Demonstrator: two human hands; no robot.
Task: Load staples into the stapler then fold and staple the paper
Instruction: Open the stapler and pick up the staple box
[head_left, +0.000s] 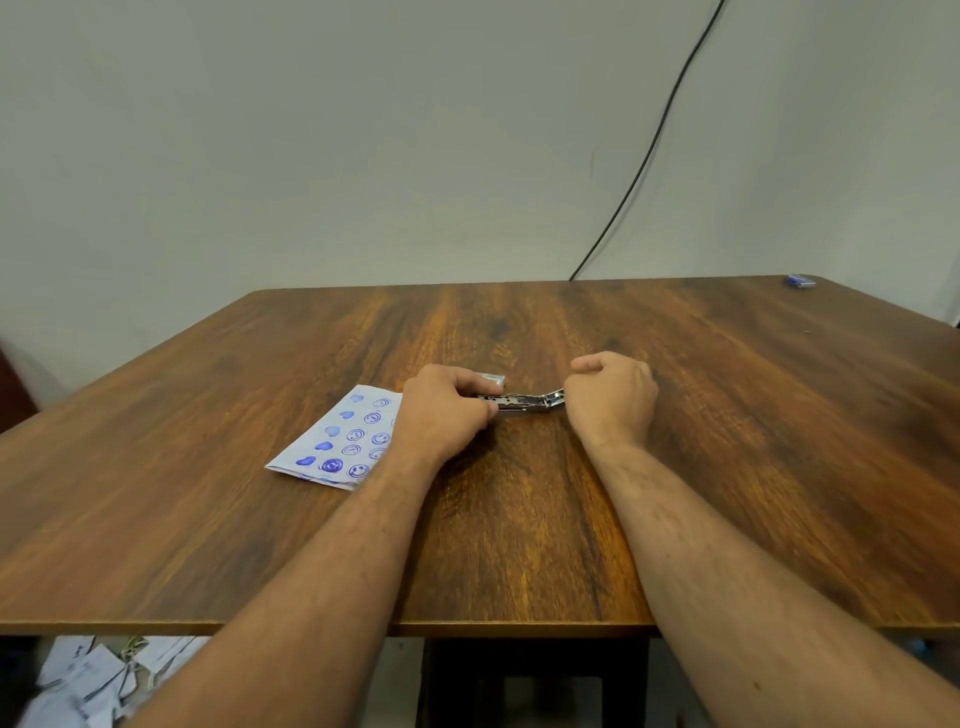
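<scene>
A small metal stapler (522, 401) lies swung out flat on the wooden table (727, 441), stretched between my two hands. My left hand (447, 410) grips its left end with closed fingers. My right hand (613, 400) is closed around its right end. A folded white paper (343, 441) printed with blue hearts and smiley stamps lies just left of my left hand, partly under my wrist. A small silvery piece (492, 378), perhaps a strip of staples, shows behind my left fingers.
A small blue box (800, 281) sits at the table's far right corner. A black cable (654, 145) runs down the wall behind the table. Scattered papers (93, 680) lie on the floor below the near left edge.
</scene>
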